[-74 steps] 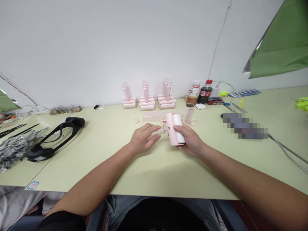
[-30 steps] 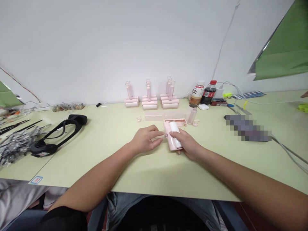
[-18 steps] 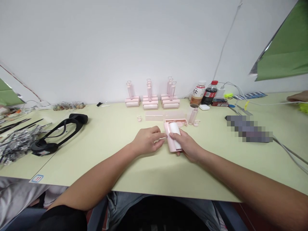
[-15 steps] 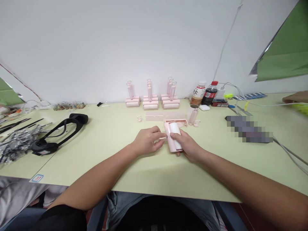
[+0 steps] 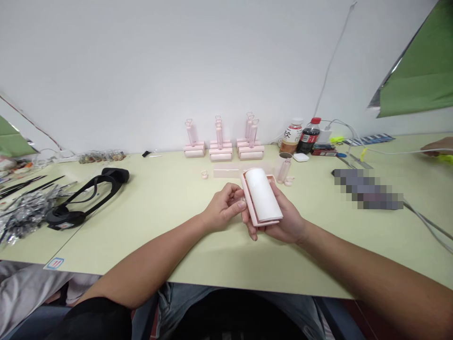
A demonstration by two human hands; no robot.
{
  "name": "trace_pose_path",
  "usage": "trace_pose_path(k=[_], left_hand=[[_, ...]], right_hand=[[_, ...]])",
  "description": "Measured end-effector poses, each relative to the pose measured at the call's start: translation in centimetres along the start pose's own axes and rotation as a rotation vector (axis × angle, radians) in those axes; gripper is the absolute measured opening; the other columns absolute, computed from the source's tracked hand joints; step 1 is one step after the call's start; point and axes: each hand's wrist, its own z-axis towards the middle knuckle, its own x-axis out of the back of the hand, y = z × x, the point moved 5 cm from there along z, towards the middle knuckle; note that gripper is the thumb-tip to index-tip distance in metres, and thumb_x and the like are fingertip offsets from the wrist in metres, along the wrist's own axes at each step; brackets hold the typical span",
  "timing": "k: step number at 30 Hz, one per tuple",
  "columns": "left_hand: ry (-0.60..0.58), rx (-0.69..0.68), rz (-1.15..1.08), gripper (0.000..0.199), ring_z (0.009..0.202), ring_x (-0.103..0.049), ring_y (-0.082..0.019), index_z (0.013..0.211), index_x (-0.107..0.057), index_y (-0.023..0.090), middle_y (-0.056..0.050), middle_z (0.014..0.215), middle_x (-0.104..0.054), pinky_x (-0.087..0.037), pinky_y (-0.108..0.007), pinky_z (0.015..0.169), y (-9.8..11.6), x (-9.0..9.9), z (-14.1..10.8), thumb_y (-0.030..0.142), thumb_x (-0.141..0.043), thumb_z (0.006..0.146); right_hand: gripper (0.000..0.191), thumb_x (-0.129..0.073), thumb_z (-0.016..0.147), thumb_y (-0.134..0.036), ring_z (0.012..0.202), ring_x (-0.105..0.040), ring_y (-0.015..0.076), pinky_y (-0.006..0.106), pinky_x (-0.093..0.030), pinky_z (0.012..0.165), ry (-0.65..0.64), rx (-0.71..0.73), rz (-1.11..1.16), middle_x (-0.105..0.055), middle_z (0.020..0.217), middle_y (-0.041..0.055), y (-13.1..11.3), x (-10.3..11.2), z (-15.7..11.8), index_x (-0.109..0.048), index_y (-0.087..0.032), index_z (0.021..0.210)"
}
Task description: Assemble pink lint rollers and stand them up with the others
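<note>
My right hand [image 5: 288,217] is wrapped from below and the right around a lint roller head, a pink casing [image 5: 249,203] with a fat white roll [image 5: 264,196] in it. The head is tilted, its roll facing up toward me. Beside its left edge, my left hand [image 5: 226,205] is closed in a pinch. A tiny bit of something may show at the left thumb tip, too small to name. Behind the head, partly covered, is another pink part. A pink handle tube [image 5: 284,170] stands to its right, near a small pink cap [image 5: 289,181].
Several assembled pink lint rollers [image 5: 221,152] stand along the wall. A clear pink cover [image 5: 225,171] lies before them, with a small pink piece [image 5: 204,174] left of it. Drink bottles [image 5: 308,137] stand back right. A black headset [image 5: 102,189] lies left; another person's hand [image 5: 439,146] is far right.
The white roll has come up and now faces me, with the right thumb off its top. My left fingers have closed together near the casing's left edge.
</note>
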Motion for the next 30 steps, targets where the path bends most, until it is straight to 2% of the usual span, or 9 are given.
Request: trace_pose_path(k=[4, 8, 12, 14, 16, 20, 23, 26, 30], left_hand=[[0.083, 0.009, 0.038, 0.045, 0.070, -0.055, -0.013, 0.104, -0.051, 0.018, -0.002, 0.083, -0.061, -0.044, -0.027, 0.066, 0.3, 1.1, 0.4, 0.060, -0.047, 0.089], [0.015, 0.087, 0.065, 0.052, 0.069, -0.056, -0.014, 0.084, -0.058, 0.017, -0.001, 0.072, -0.060, -0.046, -0.028, 0.066, 0.0, 0.8, 0.4, 0.065, -0.038, 0.091], [-0.133, 0.089, -0.127, 0.056, 0.070, -0.065, -0.017, 0.106, -0.062, 0.019, 0.000, 0.064, -0.062, -0.049, -0.030, 0.069, 0.6, -1.0, 0.1, 0.064, -0.028, 0.094], [-0.195, 0.066, -0.200, 0.050, 0.071, -0.067, -0.017, 0.116, -0.057, 0.021, 0.001, 0.065, -0.064, -0.050, -0.030, 0.070, 1.2, -1.7, 0.0, 0.058, -0.029, 0.097], [-0.181, 0.033, -0.151, 0.041, 0.074, -0.067, -0.016, 0.112, -0.055, 0.021, -0.001, 0.073, -0.067, -0.051, -0.030, 0.073, 1.6, -1.5, 0.2, 0.051, -0.033, 0.098], [0.156, -0.076, 0.420, 0.034, 0.100, -0.059, -0.020, 0.093, -0.062, 0.017, -0.010, 0.103, -0.063, -0.047, -0.038, 0.091, 0.9, 2.6, 1.2, 0.041, -0.039, 0.098], [0.344, 0.018, 0.813, 0.029, 0.122, -0.045, -0.029, 0.107, -0.066, 0.018, -0.016, 0.133, -0.050, -0.038, -0.050, 0.103, -1.4, 6.7, 2.0, 0.032, -0.044, 0.094], [0.322, 0.227, 0.943, 0.038, 0.135, -0.032, -0.035, 0.128, -0.058, 0.024, -0.013, 0.150, -0.037, -0.035, -0.057, 0.103, -4.6, 9.6, 2.2, 0.029, -0.042, 0.094], [0.218, 0.319, 0.894, 0.040, 0.124, -0.045, -0.034, 0.129, -0.057, 0.021, -0.013, 0.140, -0.051, -0.039, -0.054, 0.100, -6.6, 10.5, 2.2, 0.027, -0.044, 0.092]], right_hand=[[0.048, -0.037, 0.086, -0.055, 0.056, -0.063, 0.0210, 0.037, -0.052, 0.058, 0.068, 0.056, 0.011, -0.068, 0.074, 0.0054, -1.1, 0.6, 0.0, -0.057, -0.022, 0.115], [0.045, -0.061, 0.075, -0.047, 0.062, -0.064, 0.0213, 0.038, -0.053, 0.062, 0.080, 0.072, -0.081, -0.069, 0.077, 0.0047, -0.8, 1.2, -0.1, -0.058, -0.023, 0.113], [0.037, -0.075, 0.069, -0.049, 0.062, -0.064, 0.0190, 0.035, -0.054, 0.062, 0.027, 0.135, -0.301, -0.069, 0.073, 0.0065, 0.3, 1.6, 0.4, -0.064, -0.017, 0.085], [0.040, -0.072, 0.073, -0.055, 0.056, -0.061, 0.0156, 0.030, -0.052, 0.057, 0.080, 0.171, -0.449, -0.066, 0.065, 0.0044, 0.5, 2.1, 0.8, -0.064, -0.016, 0.082], [0.046, -0.067, 0.075, -0.060, 0.049, -0.056, 0.0123, 0.026, -0.048, 0.051, 0.156, 0.208, -0.563, -0.061, 0.059, 0.0004, 0.3, 2.6, 1.1, -0.064, -0.016, 0.088], [0.061, -0.065, 0.072, -0.067, 0.047, -0.055, 0.0112, 0.025, -0.047, 0.048, 0.249, 0.251, -0.586, -0.059, 0.061, -0.0021, -0.3, 3.0, 1.3, -0.062, -0.017, 0.107], [0.067, -0.064, 0.071, -0.070, 0.047, -0.056, 0.0114, 0.026, -0.048, 0.048, 0.282, 0.258, -0.563, -0.061, 0.064, -0.0010, -0.4, 3.2, 1.3, -0.060, -0.016, 0.111], [0.065, -0.064, 0.073, -0.068, 0.048, -0.057, 0.0110, 0.026, -0.049, 0.049, 0.251, 0.265, -0.555, -0.062, 0.067, -0.0005, 0.0, 3.0, 1.3, -0.060, -0.017, 0.112], [0.061, -0.063, 0.077, -0.065, 0.049, -0.057, 0.0109, 0.026, -0.049, 0.051, 0.228, 0.286, -0.548, -0.063, 0.070, 0.0002, 0.1, 3.0, 1.2, -0.060, -0.016, 0.112]])
